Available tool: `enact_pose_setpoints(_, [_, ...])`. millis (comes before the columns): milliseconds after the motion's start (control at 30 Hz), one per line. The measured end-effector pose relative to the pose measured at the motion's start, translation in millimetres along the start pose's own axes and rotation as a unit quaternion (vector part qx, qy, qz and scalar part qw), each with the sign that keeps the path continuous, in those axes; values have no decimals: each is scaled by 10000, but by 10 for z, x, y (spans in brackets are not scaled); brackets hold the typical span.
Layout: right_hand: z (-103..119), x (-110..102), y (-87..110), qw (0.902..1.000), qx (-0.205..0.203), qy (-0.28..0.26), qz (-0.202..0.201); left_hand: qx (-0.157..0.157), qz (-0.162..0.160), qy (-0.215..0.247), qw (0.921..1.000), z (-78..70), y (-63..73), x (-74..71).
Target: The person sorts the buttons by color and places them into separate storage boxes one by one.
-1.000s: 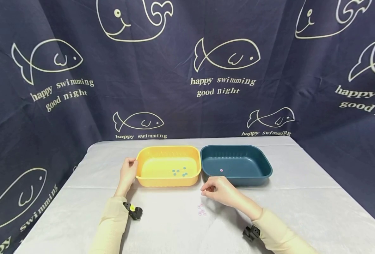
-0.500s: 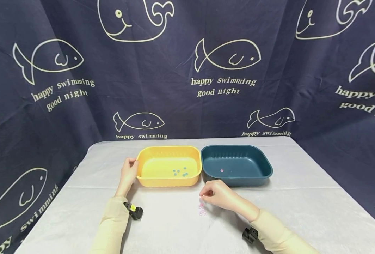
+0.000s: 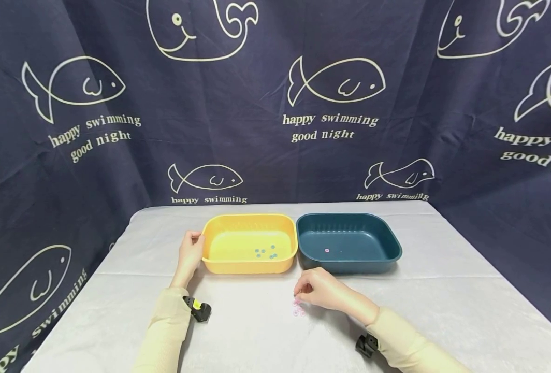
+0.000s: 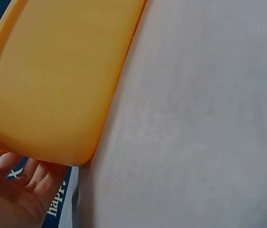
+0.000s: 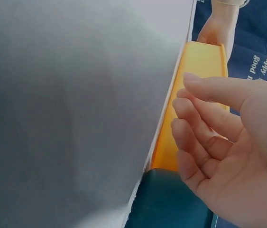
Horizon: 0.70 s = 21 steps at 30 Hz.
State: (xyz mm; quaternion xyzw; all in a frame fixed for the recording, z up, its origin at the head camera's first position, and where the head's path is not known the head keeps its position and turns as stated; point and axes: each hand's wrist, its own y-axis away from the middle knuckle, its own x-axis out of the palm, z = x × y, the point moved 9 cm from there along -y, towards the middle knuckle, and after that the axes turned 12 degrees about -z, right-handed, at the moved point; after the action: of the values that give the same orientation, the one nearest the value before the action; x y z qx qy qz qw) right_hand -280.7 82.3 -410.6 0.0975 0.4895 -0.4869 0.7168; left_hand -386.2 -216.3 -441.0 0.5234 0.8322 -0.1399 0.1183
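Note:
My left hand (image 3: 190, 255) grips the left end of a yellow plastic basin (image 3: 247, 266), its fingers (image 4: 48, 183) against the end wall below the rim. Several small blue button-like discs (image 3: 263, 251) lie inside that basin. My right hand (image 3: 324, 290) is low over the table, fingertips just above a small cluster of pink button-like discs (image 3: 296, 312). In the right wrist view its fingers (image 5: 188, 133) are loosely bent, the thumb close to the index finger, and no disc shows between them. One pink disc (image 3: 327, 250) lies in the dark teal basin (image 3: 350, 266).
The two basins stand side by side, touching, towards the back of a table with a pale cloth (image 3: 247, 326). A dark blue curtain (image 3: 266, 140) with fish drawings hangs behind. Black wrist cameras (image 3: 201, 312) are strapped over both cream sleeves.
My right hand has come down from in front of the teal basin to the pink discs, its fingertips now partly covering them. The left hand stays on the yellow basin.

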Motion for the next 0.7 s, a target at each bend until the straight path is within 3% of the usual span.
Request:
enact_pose_setpoints(233, [-3, 48, 8, 9995, -26, 233, 212, 16, 18, 0, 10000, 0, -2, 4])
enact_pose_setpoints(400, [1, 64, 13, 9989, -155, 388, 204, 53, 1, -40, 10000, 3, -6, -2])
enact_pose_setpoints(700, [-1, 22, 10, 9978, -38, 660, 47, 144, -5, -87, 9999, -20, 9, -7])
